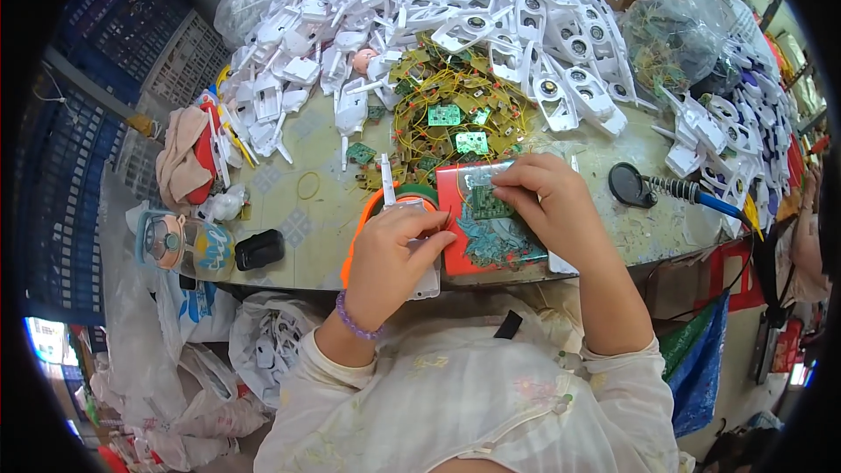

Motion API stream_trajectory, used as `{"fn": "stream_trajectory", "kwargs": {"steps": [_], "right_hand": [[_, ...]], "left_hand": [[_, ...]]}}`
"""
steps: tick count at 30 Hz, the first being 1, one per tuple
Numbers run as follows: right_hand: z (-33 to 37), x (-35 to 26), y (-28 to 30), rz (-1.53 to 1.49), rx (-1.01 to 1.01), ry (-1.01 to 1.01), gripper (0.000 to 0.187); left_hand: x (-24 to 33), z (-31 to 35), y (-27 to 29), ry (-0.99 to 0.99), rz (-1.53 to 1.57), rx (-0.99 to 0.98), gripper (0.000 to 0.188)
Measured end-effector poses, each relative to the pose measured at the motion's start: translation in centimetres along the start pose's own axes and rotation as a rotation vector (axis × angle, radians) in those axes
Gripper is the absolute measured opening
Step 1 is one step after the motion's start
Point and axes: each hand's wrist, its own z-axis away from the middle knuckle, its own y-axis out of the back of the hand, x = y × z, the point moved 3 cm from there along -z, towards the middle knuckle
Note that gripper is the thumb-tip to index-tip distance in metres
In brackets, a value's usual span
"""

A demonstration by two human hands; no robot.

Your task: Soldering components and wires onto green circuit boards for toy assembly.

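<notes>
Thumb and fingers of my right hand (547, 201) pinch the edge of a green circuit board (489, 202). The board is above a red-bordered booklet or sheet (449, 250) with a teal picture. My left hand (399, 245) is closed in a pinch at the booklet's left edge; a thin reddish bit, perhaps a wire end, shows at its fingertips, too small to name. Under that hand lies a white plastic housing (427, 285), mostly hidden, its narrow stem (387, 180) pointing away from me. An orange ring (357, 232) and a green ring (412, 189) surround it partly.
A heap of brown boards with yellow wires (455, 96) lies beyond my hands, with white housings (561, 26) piled behind. At right rests a soldering iron (683, 188) by a round black dish (629, 184). A bottle (184, 245) and a black case (259, 250) stand left.
</notes>
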Motion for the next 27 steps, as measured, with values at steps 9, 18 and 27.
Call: {"fn": "stream_trajectory", "kwargs": {"steps": [9,18,27], "right_hand": [[1.0,-2.0,0.1,0.086,0.06,0.293,0.018],[1.0,-2.7,-1.3,0.138,0.018,0.36,0.02],[3.3,-4.5,-2.1,0.168,0.091,0.278,0.023]], "left_hand": [[0.5,0.2,0.0,-0.002,0.165,-0.049,0.012],[0.3,0.5,-0.1,-0.095,0.135,-0.003,0.011],[-0.5,0.8,-0.3,-0.024,0.117,0.033,0.011]]}}
